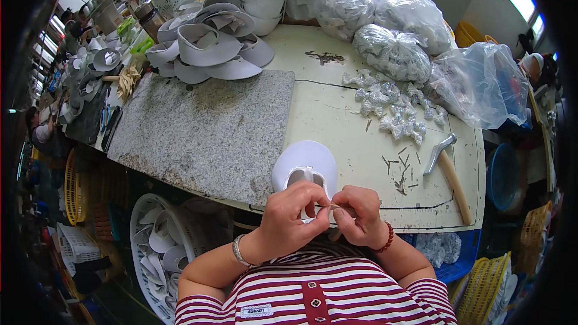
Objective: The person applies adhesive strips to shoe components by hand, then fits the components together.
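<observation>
A white sun visor (pixel 305 155) lies at the table's near edge, its brim pointing away from me. Just in front of its band, my left hand (pixel 286 212) and my right hand (pixel 362 212) meet with their fingertips pinched together. Something thin and pale runs between the fingertips; it is too small to name. The fingers cover part of the visor's band. Off to the right are scattered short dark strips (pixel 400 171) and a hammer (pixel 456 188) with a wooden handle. Farther back lies a group of small silvery bows (pixel 385 99).
A speckled grey stone slab (pixel 205 135) covers the table's left part, with piled grey visors (pixel 208 48) behind it. Clear plastic bags (pixel 394 54) crowd the back right. Below the edge stand a white basket (pixel 136 238) of visors and a blue crate (pixel 466 268).
</observation>
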Motion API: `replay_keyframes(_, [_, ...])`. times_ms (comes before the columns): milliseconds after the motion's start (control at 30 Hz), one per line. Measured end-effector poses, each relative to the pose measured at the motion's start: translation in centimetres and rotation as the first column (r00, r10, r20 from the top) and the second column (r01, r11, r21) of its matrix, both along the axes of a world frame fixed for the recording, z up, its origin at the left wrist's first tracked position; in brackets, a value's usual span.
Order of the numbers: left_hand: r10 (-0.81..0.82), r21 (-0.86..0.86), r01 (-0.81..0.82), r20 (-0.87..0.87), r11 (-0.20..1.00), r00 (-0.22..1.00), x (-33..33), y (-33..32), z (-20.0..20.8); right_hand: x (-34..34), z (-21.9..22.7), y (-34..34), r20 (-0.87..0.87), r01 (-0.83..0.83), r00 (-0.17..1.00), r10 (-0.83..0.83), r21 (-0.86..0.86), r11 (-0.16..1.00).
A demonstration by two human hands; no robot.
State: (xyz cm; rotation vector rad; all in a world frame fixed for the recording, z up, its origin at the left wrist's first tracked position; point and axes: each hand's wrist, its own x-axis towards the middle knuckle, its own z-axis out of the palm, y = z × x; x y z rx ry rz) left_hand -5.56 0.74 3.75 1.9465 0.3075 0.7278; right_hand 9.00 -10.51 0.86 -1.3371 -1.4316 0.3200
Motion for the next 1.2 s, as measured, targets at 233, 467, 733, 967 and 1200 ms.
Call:
replay_keyframes(233, [0.002,-0.141,-0.005,-0.022,0.99,1.0,-0.6,0.9,0.1,0.1,-0.2,-0.4,-0.013,0.082,0.997,-0.081,0.023,0.996])
replay_keyframes(467, [-0.051,-0.254,0.047,-0.011,0.966,0.999,-0.8,1.3,0.2,1.1,-0.1,0.2,0.052,0.042,0.998,-0.041,-0.016,0.999])
replay_keyframes(733, [-0.039,-0.009,0.04,0.042,0.999,0.998,-0.4,1.7,0.0,-0.3,0.0,0.4,-0.062,-0.056,0.997,0.051,-0.093,0.994])
replay_keyframes(967, [0.167,0.111,-0.165,-0.013,0.98,0.986,0.8,5.3,0.5,0.1,0.3,-0.1,-0.175,0.053,0.981,-0.085,-0.179,0.982])
replay_keyframes(1200, [0.387,0.8,0.112,-0.402,0.59,0.829,2.8,7.3,-2.1,-0.1,-2.4,0.0,-0.137,0.144,0.971,-0.197,-0.325,0.935])
